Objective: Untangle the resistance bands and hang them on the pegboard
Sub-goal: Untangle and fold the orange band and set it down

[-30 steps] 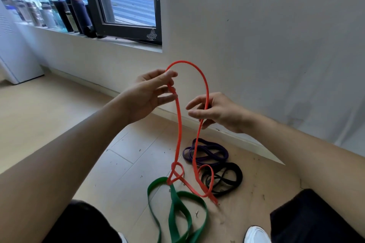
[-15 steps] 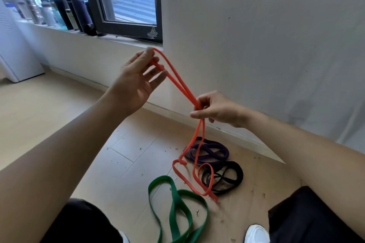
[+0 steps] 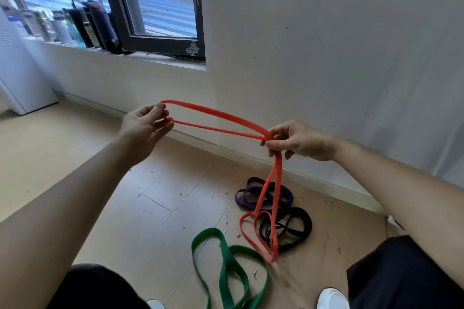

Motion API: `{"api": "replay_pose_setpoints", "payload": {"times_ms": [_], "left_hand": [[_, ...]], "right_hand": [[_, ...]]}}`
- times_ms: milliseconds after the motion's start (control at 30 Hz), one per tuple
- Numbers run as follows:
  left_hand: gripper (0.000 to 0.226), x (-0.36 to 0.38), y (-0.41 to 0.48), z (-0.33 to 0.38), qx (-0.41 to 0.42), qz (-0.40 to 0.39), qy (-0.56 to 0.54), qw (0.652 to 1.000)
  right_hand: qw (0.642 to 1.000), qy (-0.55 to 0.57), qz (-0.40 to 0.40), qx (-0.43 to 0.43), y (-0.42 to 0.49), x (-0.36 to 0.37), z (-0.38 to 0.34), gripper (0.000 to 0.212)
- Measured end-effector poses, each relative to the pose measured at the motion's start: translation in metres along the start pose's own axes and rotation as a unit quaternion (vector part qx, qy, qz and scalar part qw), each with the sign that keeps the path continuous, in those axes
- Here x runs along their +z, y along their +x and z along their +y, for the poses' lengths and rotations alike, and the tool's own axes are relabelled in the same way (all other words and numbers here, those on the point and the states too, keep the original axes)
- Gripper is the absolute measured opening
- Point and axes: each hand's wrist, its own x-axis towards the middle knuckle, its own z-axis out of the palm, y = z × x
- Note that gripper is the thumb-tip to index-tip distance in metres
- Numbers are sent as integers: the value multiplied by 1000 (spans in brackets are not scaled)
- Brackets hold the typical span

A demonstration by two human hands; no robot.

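Observation:
An orange resistance band stretches between both hands above the floor. My left hand pinches its looped end at the left. My right hand grips both strands together at the right. From there the band hangs down and ends in twisted loops on the floor. A green band lies twisted on the floor in front of me. A purple band and a black band lie coiled near the wall, partly under the orange loops. No pegboard is in view.
A white wall and its baseboard run close ahead. Several bottles stand on the window sill at upper left. A white appliance stands at far left. My knees and white shoes frame the floor, which has small debris.
My hands have moved apart, the left hand lower and leftward, the right hand to the right. The orange band's upper part now runs almost level between them instead of steeply.

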Motion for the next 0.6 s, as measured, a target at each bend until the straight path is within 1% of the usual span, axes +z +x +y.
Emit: {"api": "replay_pose_setpoints", "payload": {"times_ms": [167,367,433,533,600], "left_hand": [[12,-2,5,-2,5,24,-29,999],[13,9,2,0,31,35,-50,998],[13,9,1,0,35,43,-62,997],[12,5,2,2,30,60,-83,994],[11,2,4,2,28,64,-90,993]], "right_hand": [[997,68,35,-14,-5,-3,-8,22],[989,99,107,2,-5,-1,-11,18],[985,141,93,26,-5,0,-14,23],[970,235,13,62,-6,0,-17,26],[972,226,-29,55,-8,0,-16,24]]}}
